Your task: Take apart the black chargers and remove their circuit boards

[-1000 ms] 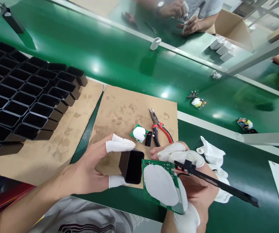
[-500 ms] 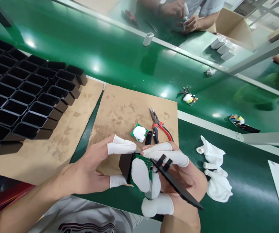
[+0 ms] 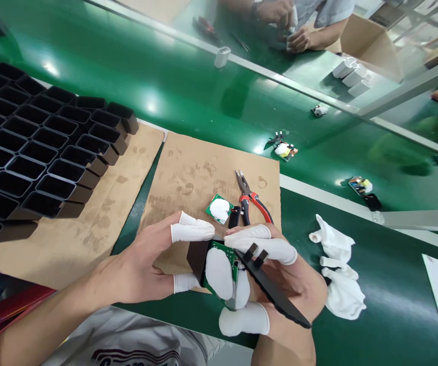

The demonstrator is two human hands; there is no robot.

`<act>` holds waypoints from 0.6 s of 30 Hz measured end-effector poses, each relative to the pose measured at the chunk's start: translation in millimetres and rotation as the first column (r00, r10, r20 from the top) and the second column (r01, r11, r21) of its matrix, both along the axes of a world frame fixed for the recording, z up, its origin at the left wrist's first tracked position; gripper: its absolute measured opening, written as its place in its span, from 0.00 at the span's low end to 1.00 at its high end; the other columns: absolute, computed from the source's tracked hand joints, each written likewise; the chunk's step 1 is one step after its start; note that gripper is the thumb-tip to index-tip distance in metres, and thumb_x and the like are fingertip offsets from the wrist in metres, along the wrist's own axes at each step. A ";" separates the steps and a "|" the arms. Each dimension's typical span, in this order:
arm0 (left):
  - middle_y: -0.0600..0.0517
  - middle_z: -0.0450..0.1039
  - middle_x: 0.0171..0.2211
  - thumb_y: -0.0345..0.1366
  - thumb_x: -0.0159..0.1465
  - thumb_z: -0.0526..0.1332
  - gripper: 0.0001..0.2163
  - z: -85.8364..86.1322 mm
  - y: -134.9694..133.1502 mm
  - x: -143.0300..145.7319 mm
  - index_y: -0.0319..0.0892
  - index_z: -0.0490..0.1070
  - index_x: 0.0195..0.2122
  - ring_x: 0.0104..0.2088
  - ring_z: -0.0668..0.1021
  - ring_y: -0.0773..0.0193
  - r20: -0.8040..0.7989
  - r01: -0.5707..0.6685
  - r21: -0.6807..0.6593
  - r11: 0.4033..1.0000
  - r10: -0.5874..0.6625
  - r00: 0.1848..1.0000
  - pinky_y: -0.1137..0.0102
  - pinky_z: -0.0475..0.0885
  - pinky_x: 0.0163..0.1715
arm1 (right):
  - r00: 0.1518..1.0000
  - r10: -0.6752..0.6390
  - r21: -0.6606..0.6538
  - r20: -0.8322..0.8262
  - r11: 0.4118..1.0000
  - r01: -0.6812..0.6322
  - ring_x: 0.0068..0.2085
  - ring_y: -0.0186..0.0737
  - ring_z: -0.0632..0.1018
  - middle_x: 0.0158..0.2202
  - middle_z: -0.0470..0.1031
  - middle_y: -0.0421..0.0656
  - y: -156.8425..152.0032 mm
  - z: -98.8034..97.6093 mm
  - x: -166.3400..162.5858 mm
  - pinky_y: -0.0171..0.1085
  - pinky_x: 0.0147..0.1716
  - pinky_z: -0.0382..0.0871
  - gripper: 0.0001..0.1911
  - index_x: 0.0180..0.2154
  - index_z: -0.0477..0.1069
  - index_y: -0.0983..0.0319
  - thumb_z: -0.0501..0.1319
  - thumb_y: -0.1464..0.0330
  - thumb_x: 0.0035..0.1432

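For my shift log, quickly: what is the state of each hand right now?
Left hand: closed, pinching the black housing.
Right hand: closed, holding the green circuit board and a black strip.

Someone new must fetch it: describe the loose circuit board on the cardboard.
Find the cardboard sheet right of the black housings. Just left of the red-handled pliers on it lies a small green circuit board with a white pad; unlike the held board, it lies in no hand.

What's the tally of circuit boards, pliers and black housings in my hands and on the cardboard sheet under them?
Green circuit boards with white pads: 2
Red-handled metal pliers: 1
Black rectangular plastic housings: 1
Total: 4
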State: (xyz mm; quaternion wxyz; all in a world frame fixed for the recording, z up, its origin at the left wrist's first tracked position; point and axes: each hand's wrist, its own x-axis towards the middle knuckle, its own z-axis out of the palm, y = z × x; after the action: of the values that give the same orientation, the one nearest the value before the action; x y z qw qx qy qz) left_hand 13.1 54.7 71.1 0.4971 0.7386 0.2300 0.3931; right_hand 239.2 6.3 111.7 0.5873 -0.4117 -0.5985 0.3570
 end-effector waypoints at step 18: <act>0.44 0.82 0.59 0.35 0.68 0.76 0.31 -6.4 0.1 2.4 0.51 0.70 0.71 0.57 0.87 0.45 0.064 -0.001 0.003 1.000 0.000 0.998 0.54 0.87 0.56 | 0.999 -0.026 -0.037 0.025 0.999 0.027 0.42 0.52 0.87 0.44 0.87 0.46 -3.9 3.8 -0.2 0.48 0.41 0.85 0.35 0.55 0.86 0.52 0.90 0.62 0.46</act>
State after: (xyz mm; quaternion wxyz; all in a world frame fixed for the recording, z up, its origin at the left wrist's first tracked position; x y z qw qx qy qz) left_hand 15.5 54.7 64.7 0.5030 0.7263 0.2136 0.4170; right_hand 239.0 2.4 115.5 0.5768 -0.4349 -0.5932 0.3554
